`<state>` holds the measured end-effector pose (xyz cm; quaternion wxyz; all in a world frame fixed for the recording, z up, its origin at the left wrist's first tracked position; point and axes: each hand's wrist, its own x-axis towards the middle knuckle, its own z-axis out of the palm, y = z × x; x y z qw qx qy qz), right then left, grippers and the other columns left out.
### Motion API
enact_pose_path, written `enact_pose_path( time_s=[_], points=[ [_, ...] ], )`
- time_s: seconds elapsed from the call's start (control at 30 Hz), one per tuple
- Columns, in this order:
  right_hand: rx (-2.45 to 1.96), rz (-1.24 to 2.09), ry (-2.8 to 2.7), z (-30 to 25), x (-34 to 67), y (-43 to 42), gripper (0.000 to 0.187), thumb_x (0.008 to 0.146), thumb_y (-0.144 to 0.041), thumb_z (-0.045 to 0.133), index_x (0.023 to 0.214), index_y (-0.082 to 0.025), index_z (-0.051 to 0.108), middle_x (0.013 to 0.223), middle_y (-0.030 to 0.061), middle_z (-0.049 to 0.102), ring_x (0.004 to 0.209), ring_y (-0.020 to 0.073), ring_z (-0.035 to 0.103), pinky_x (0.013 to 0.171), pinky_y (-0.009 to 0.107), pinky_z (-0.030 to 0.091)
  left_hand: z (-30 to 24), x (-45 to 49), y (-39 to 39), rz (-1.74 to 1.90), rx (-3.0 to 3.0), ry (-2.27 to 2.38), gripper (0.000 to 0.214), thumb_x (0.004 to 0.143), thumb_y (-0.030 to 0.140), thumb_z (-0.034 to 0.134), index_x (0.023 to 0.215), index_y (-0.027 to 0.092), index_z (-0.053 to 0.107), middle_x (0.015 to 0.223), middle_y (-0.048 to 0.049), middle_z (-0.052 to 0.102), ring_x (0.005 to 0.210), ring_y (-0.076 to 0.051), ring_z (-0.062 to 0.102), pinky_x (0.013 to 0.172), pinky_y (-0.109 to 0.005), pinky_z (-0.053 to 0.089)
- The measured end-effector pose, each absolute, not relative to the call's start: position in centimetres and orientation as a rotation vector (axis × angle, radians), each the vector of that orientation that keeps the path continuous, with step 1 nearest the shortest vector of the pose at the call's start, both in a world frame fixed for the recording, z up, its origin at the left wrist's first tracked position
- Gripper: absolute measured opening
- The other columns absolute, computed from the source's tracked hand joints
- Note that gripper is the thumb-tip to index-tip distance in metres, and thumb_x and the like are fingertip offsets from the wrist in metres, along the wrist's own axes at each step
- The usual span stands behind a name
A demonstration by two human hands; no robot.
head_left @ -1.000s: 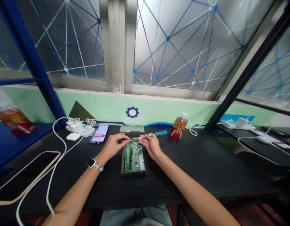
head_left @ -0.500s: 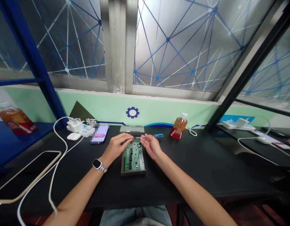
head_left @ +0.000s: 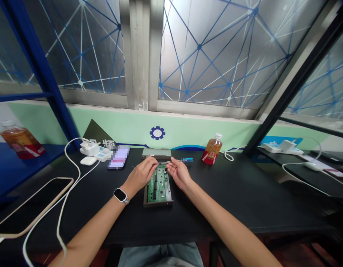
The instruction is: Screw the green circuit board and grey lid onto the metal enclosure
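A green circuit board (head_left: 161, 185) in a shallow metal case (head_left: 158, 204) lies in front of me on the black desk. My right hand (head_left: 179, 172) is at the far right corner of the board, thumb and fingers closed on the shaft of a screwdriver. Its blue handle (head_left: 187, 160) points right and its shaft points left. My left hand (head_left: 145, 170) reaches over the far left corner, fingertips pinched together near the screwdriver's tip. Whatever may be between those fingertips is hidden. A watch is on the left wrist.
Behind the case lies a flat metal cover (head_left: 156, 153). A drink bottle (head_left: 212, 149) stands at the right. To the left are a lit phone (head_left: 119, 157), a white earbud case (head_left: 88, 160), chargers, white cables and a larger dark-screened device (head_left: 35, 205). Another bottle (head_left: 21, 141) stands far left.
My left hand has rolled over slightly, its fingers more curled and the wrist shifted right. The right hand keeps its hold on the screwdriver almost unmoved. The case stays in place.
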<state>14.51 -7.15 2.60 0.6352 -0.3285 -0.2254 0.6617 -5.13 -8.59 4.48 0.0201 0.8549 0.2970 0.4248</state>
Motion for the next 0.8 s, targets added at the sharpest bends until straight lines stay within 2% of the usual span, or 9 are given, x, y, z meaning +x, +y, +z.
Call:
enact_pose_path(
  time_s=[0.23, 0.43, 0.57, 0.63, 0.8],
  points=[
    [-0.786, 1.561, -0.505, 3.1, 14.0, -7.7, 0.022, 0.088, -0.021, 0.072, 0.075, -0.014, 0.057, 0.061, 0.0048, 0.071, 0.047, 0.0116, 0.066, 0.044, 0.017, 0.053, 3.7, -5.1, -8.2, 1.479, 2.745, 0.853, 0.016, 0.100, 0.014, 0.045, 0.111, 0.019, 0.057, 0.100, -0.0099, 0.065, 0.098, -0.022, 0.063, 0.090, -0.039, 0.053],
    [-0.726, 1.530, -0.440, 3.8, 13.4, -8.1, 0.018, 0.091, -0.018, 0.068, 0.076, -0.014, 0.058, 0.063, 0.0040, 0.071, 0.050, 0.0116, 0.067, 0.045, 0.017, 0.054, 3.9, -6.3, -7.6, 1.546, 2.624, 0.894, 0.016, 0.100, 0.015, 0.046, 0.110, 0.021, 0.057, 0.100, -0.0086, 0.066, 0.098, -0.020, 0.065, 0.089, -0.036, 0.052],
    [-0.704, 1.478, -0.344, 4.4, 15.0, -7.5, 0.018, 0.095, -0.014, 0.059, 0.077, -0.015, 0.058, 0.062, 0.0026, 0.069, 0.053, 0.0110, 0.068, 0.048, 0.017, 0.055, 4.7, -8.5, -6.9, 1.695, 2.395, 1.053, 0.013, 0.101, 0.020, 0.045, 0.105, 0.020, 0.057, 0.095, -0.0063, 0.065, 0.089, -0.018, 0.064, 0.083, -0.032, 0.052],
    [-0.731, 1.428, -0.310, 4.5, 16.2, -7.0, 0.019, 0.094, -0.013, 0.059, 0.076, -0.016, 0.057, 0.060, 0.0010, 0.067, 0.050, 0.0103, 0.065, 0.047, 0.016, 0.054, 5.1, -10.2, -6.1, 1.617, 2.343, 1.193, 0.014, 0.100, 0.026, 0.047, 0.103, 0.020, 0.059, 0.095, -0.0058, 0.065, 0.088, -0.018, 0.064, 0.083, -0.032, 0.050],
    [-0.744, 1.341, -0.395, 4.2, 17.3, -6.5, 0.017, 0.090, -0.015, 0.064, 0.076, -0.017, 0.055, 0.059, 0.0006, 0.067, 0.048, 0.0107, 0.062, 0.044, 0.018, 0.052, 4.1, -13.8, -3.4, 1.124, 2.445, 1.351, 0.019, 0.093, 0.032, 0.052, 0.092, 0.019, 0.066, 0.093, -0.0069, 0.067, 0.085, -0.022, 0.063, 0.078, -0.034, 0.049]
  ],
)
